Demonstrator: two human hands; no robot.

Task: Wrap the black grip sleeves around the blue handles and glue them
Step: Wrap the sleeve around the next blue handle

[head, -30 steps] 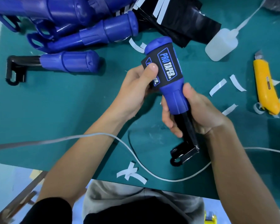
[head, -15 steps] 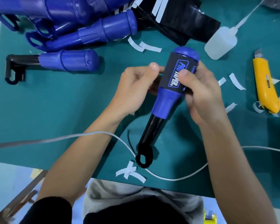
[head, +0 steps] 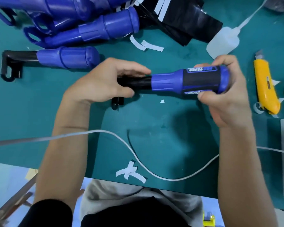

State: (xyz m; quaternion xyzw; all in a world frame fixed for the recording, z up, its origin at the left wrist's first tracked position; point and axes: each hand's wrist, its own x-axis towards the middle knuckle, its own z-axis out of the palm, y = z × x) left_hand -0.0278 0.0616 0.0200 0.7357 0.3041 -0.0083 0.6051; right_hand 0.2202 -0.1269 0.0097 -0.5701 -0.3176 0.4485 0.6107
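Lying level above the green mat [head: 154, 122], the blue handle [head: 167, 82] with its black sleeve [head: 202, 81] is gripped by the right hand [head: 226, 95]; the left hand [head: 102, 82] grips its black shaft [head: 139, 83].

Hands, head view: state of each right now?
Left hand: closed around the black shaft.
Right hand: holding the blue handle at its black grip sleeve.

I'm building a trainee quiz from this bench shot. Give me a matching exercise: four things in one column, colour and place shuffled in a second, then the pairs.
1 knife
2 bottle
3 sleeve
4 cable

A black, wrapped on the held handle
B white, curving across the near side of the mat
C yellow, right of the right hand
D translucent, beyond the right hand

Pairs: 1-C, 2-D, 3-A, 4-B
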